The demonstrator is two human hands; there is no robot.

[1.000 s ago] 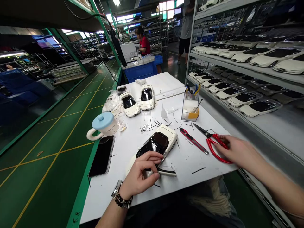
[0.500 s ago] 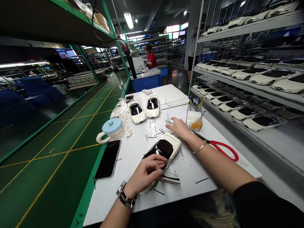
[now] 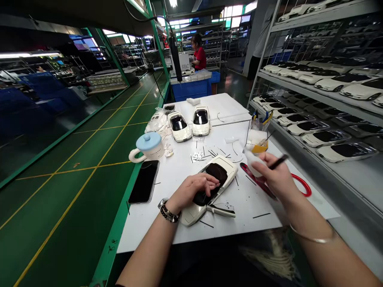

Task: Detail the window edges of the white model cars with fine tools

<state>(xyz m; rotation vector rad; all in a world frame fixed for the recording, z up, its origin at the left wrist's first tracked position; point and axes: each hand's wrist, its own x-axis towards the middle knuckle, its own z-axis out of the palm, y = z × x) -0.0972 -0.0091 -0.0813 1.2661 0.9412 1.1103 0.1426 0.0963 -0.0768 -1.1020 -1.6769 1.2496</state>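
Resting left fingers (image 3: pixel 209 184) flat on model car (image 3: pixel 225 169), right fingers (image 3: pixel 263 166) pinch black stick (image 3: pixel 278 161).

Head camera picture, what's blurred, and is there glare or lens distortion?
In the head view, the right hand and its thin black strip are motion-smeared; the left hand on the white model car is sharp; the grey metal shelf rack bows from the wide lens; the green floor shows sheen.

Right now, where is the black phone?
In the head view, the black phone lies on the white table at its left edge, beside the blue-lidded mug and left of the model car under the left hand.
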